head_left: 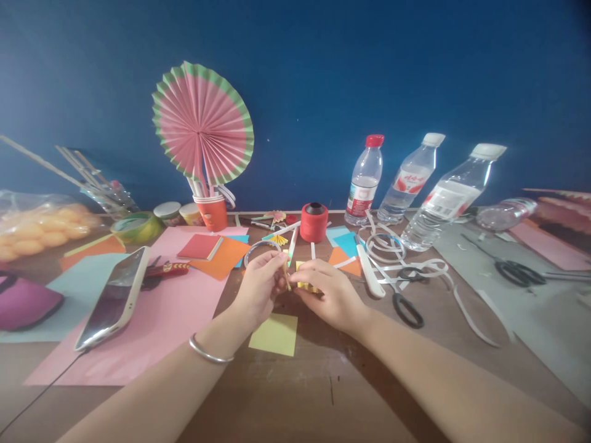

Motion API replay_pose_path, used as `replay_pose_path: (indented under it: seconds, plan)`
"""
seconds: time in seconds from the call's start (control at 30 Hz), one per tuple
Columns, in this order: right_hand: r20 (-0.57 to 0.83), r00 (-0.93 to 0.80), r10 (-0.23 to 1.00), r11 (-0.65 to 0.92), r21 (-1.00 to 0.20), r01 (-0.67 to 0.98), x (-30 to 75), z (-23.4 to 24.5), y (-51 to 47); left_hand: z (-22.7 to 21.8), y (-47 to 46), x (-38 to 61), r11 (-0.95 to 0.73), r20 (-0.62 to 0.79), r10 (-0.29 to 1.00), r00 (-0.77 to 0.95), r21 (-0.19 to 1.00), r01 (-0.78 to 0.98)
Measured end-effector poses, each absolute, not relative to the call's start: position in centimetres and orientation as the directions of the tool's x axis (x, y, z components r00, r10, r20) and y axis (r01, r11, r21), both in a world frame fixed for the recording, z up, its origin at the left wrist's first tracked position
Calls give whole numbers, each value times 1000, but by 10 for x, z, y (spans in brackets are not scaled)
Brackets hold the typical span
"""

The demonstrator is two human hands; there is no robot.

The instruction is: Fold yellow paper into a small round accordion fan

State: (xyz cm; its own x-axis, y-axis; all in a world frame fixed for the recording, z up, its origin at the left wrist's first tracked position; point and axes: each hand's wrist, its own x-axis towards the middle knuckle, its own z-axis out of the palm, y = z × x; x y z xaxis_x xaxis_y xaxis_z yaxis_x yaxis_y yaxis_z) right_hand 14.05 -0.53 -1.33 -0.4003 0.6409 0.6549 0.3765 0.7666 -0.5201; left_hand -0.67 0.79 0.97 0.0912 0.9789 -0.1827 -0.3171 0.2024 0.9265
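Observation:
My left hand (263, 282) is closed in a pinch on a small folded strip of yellow paper (287, 277), held edge-on above the table. My right hand (330, 292) meets it from the other side, its fingertips close together at the strip. Pleated yellow paper (306, 284) shows between the right index finger and thumb; whether it is joined to the strip is hidden by the fingers. Flat below the hands lies a yellow paper square (274, 335). Just behind them are a small yellow paper fan (278, 240) and a red spool (314, 223).
Scissors (406, 304), a white-handled tool (370, 271) and tangled white strips (434, 266) lie at right, before several water bottles (364, 184). Leftward are a phone (113, 298), pink paper (184, 317) and a paper cup (211, 213) bearing a round pleated fan (203, 120).

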Motion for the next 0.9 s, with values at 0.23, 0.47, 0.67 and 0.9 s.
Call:
replay_pose_path:
  seconds: [0.23, 0.47, 0.67, 0.9]
  plan:
    - [651, -451, 611, 791, -487, 370, 140, -12, -6, 5, 9, -7, 164, -145, 985, 90, 948, -274]
    - [645, -429, 632, 775, -510, 374, 140, -10, -5, 7, 7, -5, 196, -182, 980, 79, 948, -249]
    - [619, -416, 666, 746, -549, 377, 140, -10, -6, 7, 8, -6, 202, -190, 979, 74, 947, -251]
    - [593, -413, 691, 722, -579, 378, 140, -10, -6, 8, 6, -6, 195, -180, 980, 80, 949, -249]
